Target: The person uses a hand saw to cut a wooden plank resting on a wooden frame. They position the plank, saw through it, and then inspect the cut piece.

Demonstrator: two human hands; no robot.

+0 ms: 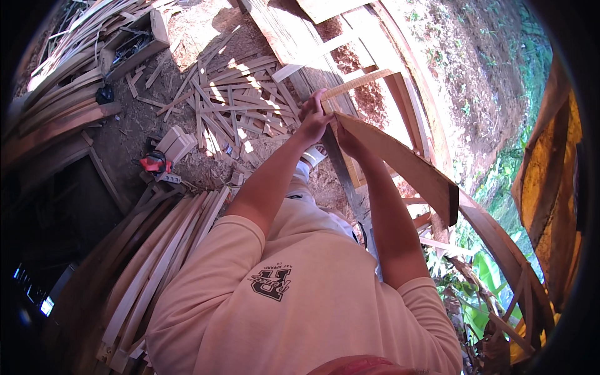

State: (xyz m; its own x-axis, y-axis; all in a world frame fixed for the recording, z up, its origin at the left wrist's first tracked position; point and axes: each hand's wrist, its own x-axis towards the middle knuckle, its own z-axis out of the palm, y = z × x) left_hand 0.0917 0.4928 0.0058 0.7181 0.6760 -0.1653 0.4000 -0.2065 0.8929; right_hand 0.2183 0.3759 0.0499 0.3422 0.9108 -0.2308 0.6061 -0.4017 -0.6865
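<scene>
In front of me a long wooden board point(400, 159) slants from my hands out to the right, its far end dark. My right hand point(351, 142) is closed around the board's narrow left end. Beside it my left hand point(314, 117) has its fingers bent at the same end, by the corner of a pale yellowish strip point(359, 82). The strip runs off to the upper right; whether it is a ruler or a plain batten I cannot tell. Under the hands lies a long grey-brown beam point(300, 53). My palms and most fingertips are hidden.
Offcuts and thin wood strips point(231, 106) litter the ground ahead. At left are a red power tool point(155, 164), stacked blocks point(177, 142), a wooden toolbox point(139, 47) and piled planks point(62, 122). More boards point(156, 256) stand near my left side. A curved timber point(500, 247) arcs at right.
</scene>
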